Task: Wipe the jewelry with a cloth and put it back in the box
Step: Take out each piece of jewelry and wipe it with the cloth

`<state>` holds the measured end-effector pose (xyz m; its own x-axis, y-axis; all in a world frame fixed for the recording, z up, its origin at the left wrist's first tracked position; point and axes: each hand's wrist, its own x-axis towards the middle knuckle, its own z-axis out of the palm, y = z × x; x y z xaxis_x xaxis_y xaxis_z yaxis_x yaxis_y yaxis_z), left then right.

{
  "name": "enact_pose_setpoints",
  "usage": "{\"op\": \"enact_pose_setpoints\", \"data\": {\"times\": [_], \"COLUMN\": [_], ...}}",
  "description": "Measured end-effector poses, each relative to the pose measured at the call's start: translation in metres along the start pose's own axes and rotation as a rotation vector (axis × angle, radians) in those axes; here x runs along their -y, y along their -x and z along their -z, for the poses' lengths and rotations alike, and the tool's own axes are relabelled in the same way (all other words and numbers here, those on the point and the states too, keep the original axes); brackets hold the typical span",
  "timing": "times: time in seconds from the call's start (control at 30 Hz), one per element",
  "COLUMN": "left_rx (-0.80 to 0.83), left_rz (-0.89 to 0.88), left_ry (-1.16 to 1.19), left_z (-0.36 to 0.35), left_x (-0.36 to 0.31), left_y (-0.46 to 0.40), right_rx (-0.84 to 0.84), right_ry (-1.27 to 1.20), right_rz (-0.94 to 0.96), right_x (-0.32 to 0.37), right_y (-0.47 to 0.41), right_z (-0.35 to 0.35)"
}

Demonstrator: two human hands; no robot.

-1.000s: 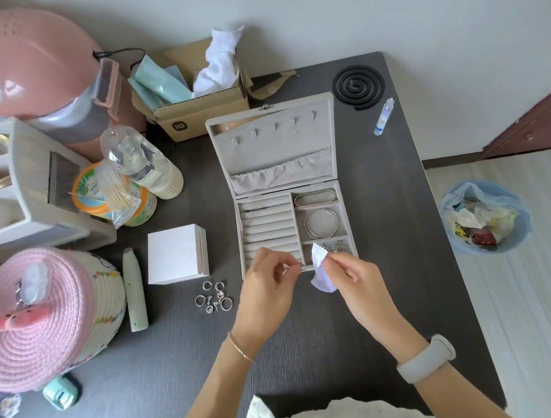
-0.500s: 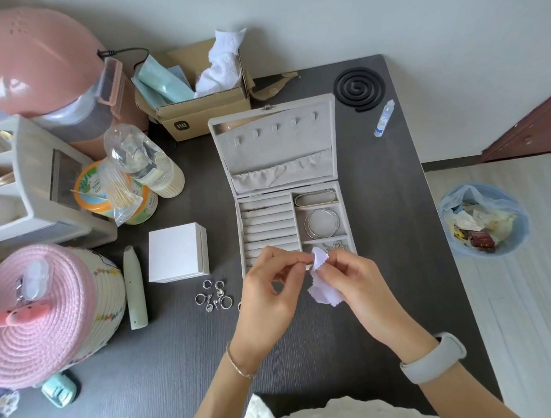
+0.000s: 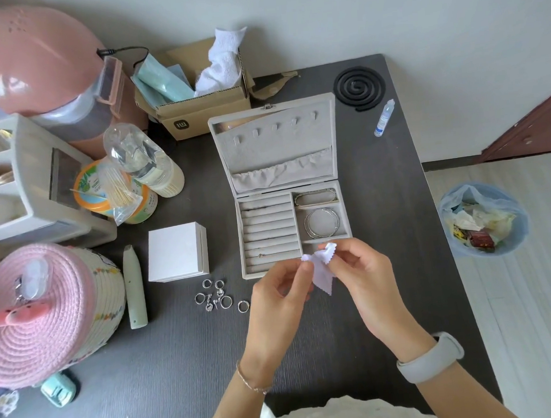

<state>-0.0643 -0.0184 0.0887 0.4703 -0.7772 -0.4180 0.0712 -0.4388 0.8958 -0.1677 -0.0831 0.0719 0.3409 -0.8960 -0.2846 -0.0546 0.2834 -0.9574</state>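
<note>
Both hands were up over the near edge of the jewelry box (image 3: 285, 188), working a small white cloth (image 3: 320, 267) between them. The right hand (image 3: 367, 280) had its thumb and fingers curled in, pinching the top of the cloth, and the rest of it hung down with the zigzag edge showing. The left hand (image 3: 277, 303) had its fingertips bunched against the cloth's left side, pinched on it too; whatever piece was inside the fold was too small to make out.

The box sat open on the dark table (image 3: 180, 362), lid tipped back toward the wall. Its right-hand compartments held a bracelet (image 3: 315, 196) at the far end and two bangles (image 3: 322, 222) in the middle one. The ring rolls on the left looked mostly bare.

A little bunch of rings (image 3: 220, 296) lay loose on the table just left of the left hand, near a white square box (image 3: 176, 251).
</note>
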Motion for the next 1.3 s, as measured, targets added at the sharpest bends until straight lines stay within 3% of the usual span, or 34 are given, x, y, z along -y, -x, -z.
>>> {"op": "enact_pose_setpoints", "data": {"times": [0.3,0.57,0.67,0.93,1.1,1.3], "left_rx": [-0.082,0.128,0.174,0.017,0.112,0.034], "left_rz": [0.144,0.167,0.129,0.067,-0.017,0.014], "left_ry": [0.299,0.447,0.455,0.325,0.306,0.38], "left_z": [-0.007,-0.005,-0.008,-0.012,-0.005,-0.002], "left_x": [-0.009,-0.014,-0.018,-0.015,-0.015,-0.015], "left_y": [-0.008,-0.007,-0.008,-0.019,-0.019,-0.021], "right_rx": [-0.005,-0.137,-0.15,0.031,0.142,-0.047], "right_ry": [0.185,0.278,0.243,0.011,0.033,-0.043], "right_rz": [0.208,0.333,0.284,-0.049,0.005,0.11], "right_x": [-0.003,-0.009,-0.005,0.01,0.01,0.005], "right_y": [0.006,0.004,0.002,0.002,0.005,0.001], "right_z": [-0.001,0.004,0.004,0.003,0.004,0.007]}}
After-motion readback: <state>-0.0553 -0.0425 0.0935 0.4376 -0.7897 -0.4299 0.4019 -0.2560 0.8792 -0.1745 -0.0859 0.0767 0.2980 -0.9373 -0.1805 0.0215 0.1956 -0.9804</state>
